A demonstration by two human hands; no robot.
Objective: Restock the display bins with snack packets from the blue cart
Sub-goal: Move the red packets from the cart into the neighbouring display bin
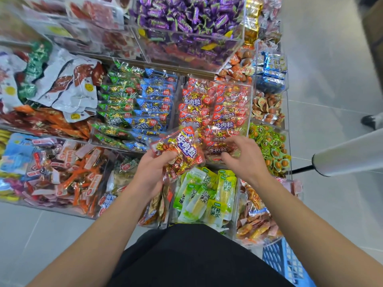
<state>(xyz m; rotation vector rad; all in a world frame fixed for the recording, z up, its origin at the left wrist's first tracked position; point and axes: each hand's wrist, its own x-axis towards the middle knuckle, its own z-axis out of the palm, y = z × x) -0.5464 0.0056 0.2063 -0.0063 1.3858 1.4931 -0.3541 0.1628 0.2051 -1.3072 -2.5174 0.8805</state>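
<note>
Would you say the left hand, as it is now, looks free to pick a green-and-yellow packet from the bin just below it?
Probably not yet: the left hand already grips a red clear-windowed snack packet. The green-and-yellow packets lie uncovered just beside it.

"牛肉粒" on red packet [182, 151], "柠檬笋尖" on green packet [215, 212]

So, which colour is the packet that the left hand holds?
Red with clear film, gold-wrapped pieces inside; packet in the left hand, head view.

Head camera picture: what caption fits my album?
Left hand holds a red snack packet beside the matching bin.
</note>
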